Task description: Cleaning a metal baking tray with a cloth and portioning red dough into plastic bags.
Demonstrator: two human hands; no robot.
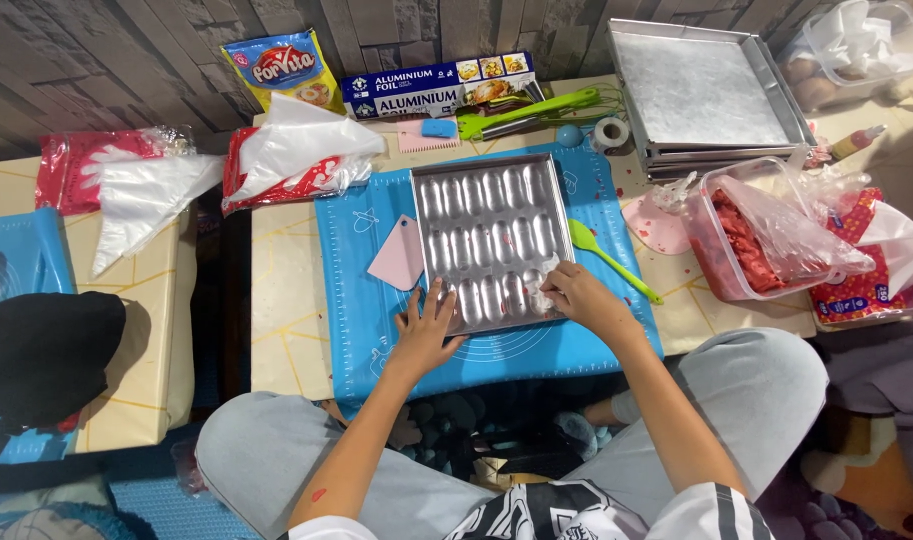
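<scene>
My left hand (426, 330) lay spread, fingers flat on the near-left edge of the metal mould tray (492, 238); my right hand (577, 296) pinched a white wad (544, 288) against its near-right corner.

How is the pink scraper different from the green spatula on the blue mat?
The pink scraper is a flat, broad card with no handle; the green spatula is slim with a long handle. The scraper lies left of the metal mould tray, near the left hand; the spatula lies to its right, near the right hand. Both rest untouched on the blue mat.
</scene>
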